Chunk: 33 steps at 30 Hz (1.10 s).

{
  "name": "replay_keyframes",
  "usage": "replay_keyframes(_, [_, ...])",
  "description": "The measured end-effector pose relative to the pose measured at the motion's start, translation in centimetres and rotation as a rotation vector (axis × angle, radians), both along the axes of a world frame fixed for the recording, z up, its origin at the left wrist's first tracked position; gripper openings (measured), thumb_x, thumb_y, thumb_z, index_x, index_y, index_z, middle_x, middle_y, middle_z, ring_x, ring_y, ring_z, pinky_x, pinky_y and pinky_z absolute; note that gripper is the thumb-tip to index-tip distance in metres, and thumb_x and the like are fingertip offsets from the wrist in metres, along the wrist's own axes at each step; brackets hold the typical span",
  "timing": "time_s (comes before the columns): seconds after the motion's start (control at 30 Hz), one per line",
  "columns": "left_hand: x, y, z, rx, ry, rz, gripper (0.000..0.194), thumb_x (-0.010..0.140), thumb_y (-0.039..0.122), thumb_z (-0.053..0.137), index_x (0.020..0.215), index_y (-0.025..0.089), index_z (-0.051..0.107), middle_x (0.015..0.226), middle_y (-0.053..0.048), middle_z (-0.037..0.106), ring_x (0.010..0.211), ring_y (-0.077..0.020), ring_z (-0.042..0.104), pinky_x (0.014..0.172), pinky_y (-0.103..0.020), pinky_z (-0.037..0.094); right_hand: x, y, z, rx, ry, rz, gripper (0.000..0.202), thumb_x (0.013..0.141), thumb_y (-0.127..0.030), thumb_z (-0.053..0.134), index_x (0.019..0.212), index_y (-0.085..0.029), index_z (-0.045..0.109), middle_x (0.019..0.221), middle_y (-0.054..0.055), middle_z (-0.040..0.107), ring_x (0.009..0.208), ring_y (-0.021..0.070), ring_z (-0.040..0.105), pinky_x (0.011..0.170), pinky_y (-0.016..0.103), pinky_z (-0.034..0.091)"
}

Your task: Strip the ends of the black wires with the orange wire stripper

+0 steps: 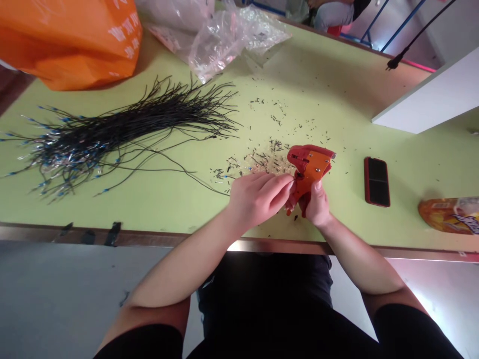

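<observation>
My right hand (317,203) is wrapped round the handles of a red and orange wire stripping tool (313,167), whose head points up and to the left. Pinched in the fingers of my left hand (256,197) is a thin black wire (211,188); its end meets the tool's side near the fingertips. The wire trails left from under my hand. A large bundle of black wires (138,119) with blue-tipped ends lies across the left of the green table (337,114). Short black scraps (276,145) are scattered beside the tool.
An orange bag (75,40) and clear plastic bags (220,42) sit at the back left. On the right are a phone (377,182), a bottle (449,215) and a white panel (430,97). A black plug (394,61) hangs at the back. Another person's leg (333,17) shows beyond.
</observation>
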<state>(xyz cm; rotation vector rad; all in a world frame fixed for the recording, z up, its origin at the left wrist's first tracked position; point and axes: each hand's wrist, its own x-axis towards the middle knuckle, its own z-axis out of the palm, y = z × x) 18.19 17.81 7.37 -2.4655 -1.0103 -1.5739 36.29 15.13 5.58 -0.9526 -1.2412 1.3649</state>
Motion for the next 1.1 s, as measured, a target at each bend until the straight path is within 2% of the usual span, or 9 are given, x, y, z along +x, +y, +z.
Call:
replay_keyframes(0.27, [-0.1,-0.1,0.1,-0.01,-0.014,-0.02,0.011,0.102,0.015,0.065,0.108,0.024,0.068,0.064,0.006,0.07,0.052,-0.0095,0.061,0.054,-0.025,0.043,-0.1,-0.5,0.0,0.003,-0.041,-0.046,0.074,0.101,-0.089,0.043,0.065,-0.027,0.059,0.049,0.0,0.051,0.039,0.017,0.049,0.035,0.033,0.04])
replay_keyframes(0.37, [-0.1,-0.1,0.1,-0.016,-0.011,-0.034,0.012,0.102,0.015,0.065,0.108,0.024,0.069,0.064,0.006,0.07,0.052,-0.0096,0.06,0.054,-0.025,0.043,-0.1,-0.5,0.0,0.01,-0.028,-0.023,0.074,0.099,-0.091,0.045,0.066,-0.027,0.058,0.049,-0.001,0.051,0.038,0.0158,0.047,0.034,0.032,0.039])
replay_keyframes(0.43, [-0.1,-0.1,0.1,-0.027,-0.035,-0.056,0.012,0.101,0.014,0.067,0.109,0.023,0.07,0.067,0.005,0.072,0.053,-0.0092,0.061,0.055,-0.024,0.045,0.1,-0.1,0.2,0.021,0.023,0.01,0.071,0.098,-0.09,0.048,0.071,-0.026,0.062,0.054,0.0,0.056,0.042,0.0169,0.052,0.037,0.031,0.044])
replay_keyframes(0.53, [-0.3,0.0,0.3,-0.06,-0.118,-0.077,0.014,0.1,0.011,0.069,0.108,0.021,0.07,0.073,0.004,0.076,0.056,-0.0077,0.062,0.056,-0.021,0.046,0.9,0.6,0.9,-0.012,0.143,0.045,0.069,0.097,-0.09,0.052,0.09,-0.024,0.069,0.065,0.002,0.065,0.054,0.0204,0.064,0.047,0.034,0.058])
replay_keyframes(0.6, [-0.6,0.1,0.6,-0.11,-0.178,-0.064,0.011,0.102,0.012,0.068,0.106,0.021,0.071,0.074,0.004,0.076,0.055,-0.0063,0.059,0.055,-0.02,0.045,1.8,1.2,1.5,-0.065,0.202,0.106,0.072,0.094,-0.093,0.052,0.095,-0.023,0.069,0.067,0.002,0.066,0.058,0.0219,0.068,0.053,0.037,0.063])
replay_keyframes(0.67, [-0.9,0.2,0.8,-0.178,-0.229,-0.03,0.008,0.106,0.018,0.065,0.102,0.021,0.072,0.072,0.003,0.074,0.052,-0.0062,0.056,0.053,-0.02,0.044,2.8,1.6,1.8,-0.121,0.217,0.249,0.079,0.091,-0.097,0.05,0.096,-0.021,0.069,0.068,0.003,0.068,0.059,0.0223,0.069,0.057,0.039,0.065])
replay_keyframes(0.8, [-1.2,0.6,0.7,-0.285,-0.273,0.025,0.023,0.11,0.032,0.061,0.094,0.019,0.072,0.066,0.002,0.067,0.051,-0.0074,0.052,0.05,-0.021,0.043,4.1,1.7,1.5,-0.173,0.167,0.492,0.085,0.092,-0.098,0.046,0.105,-0.017,0.071,0.075,0.005,0.072,0.065,0.023,0.074,0.062,0.038,0.066])
replay_keyframes(0.93, [-1.3,1.0,0.4,-0.296,-0.248,-0.018,0.026,0.11,0.032,0.058,0.092,0.019,0.07,0.063,0.003,0.062,0.049,-0.0068,0.046,0.048,-0.021,0.038,4.3,1.5,0.9,-0.166,0.133,0.569,0.085,0.095,-0.096,0.044,0.111,-0.017,0.072,0.08,0.006,0.074,0.07,0.0221,0.076,0.065,0.035,0.065])
replay_keyframes(1.1, [-1.4,1.1,0.5,-0.31,-0.25,-0.062,0.022,0.11,0.03,0.058,0.092,0.02,0.068,0.059,0.006,0.056,0.048,-0.007,0.044,0.048,-0.023,0.034,4.5,1.6,0.6,-0.168,0.127,0.574,0.085,0.095,-0.096,0.045,0.114,-0.017,0.073,0.084,0.007,0.075,0.073,0.0213,0.075,0.067,0.034,0.065])
